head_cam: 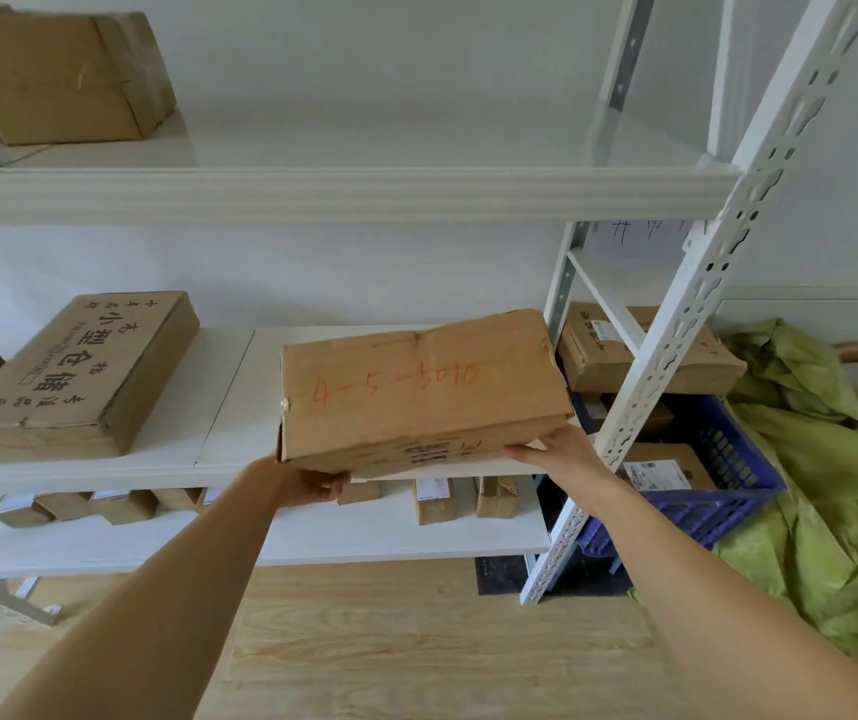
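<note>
Box w/ a red marker no. on top is at the front of the mid shelf, right end. Its near edge overhangs the lip and it's tipped a bit. Can't tell if the back edge rests on the board or is clear of it. L hand is under the near-left corner, fingers curled round the btm edge. R hand is at the near-right corner, fingers mostly straight and laid flat along the btm edge, propping rather than gripping.

Handling, my guess: plain cardbd, taped, creased and dented on top, so semi-stiff. Walls will give if squeezed, esp. mid-panel. Prob. light to moderate in weight; contents unknown and may shift. Surface is matte, not slippery. Best hold is underneath at both short ends near the corners, where the board is stiffest. Don't pinch the top flaps or tape seam. Watch the post just right of the R hand, as the gap is tight. A printed carton lies well apart to the left on the same shelf, and a blue crate sits beyond the post.
</note>
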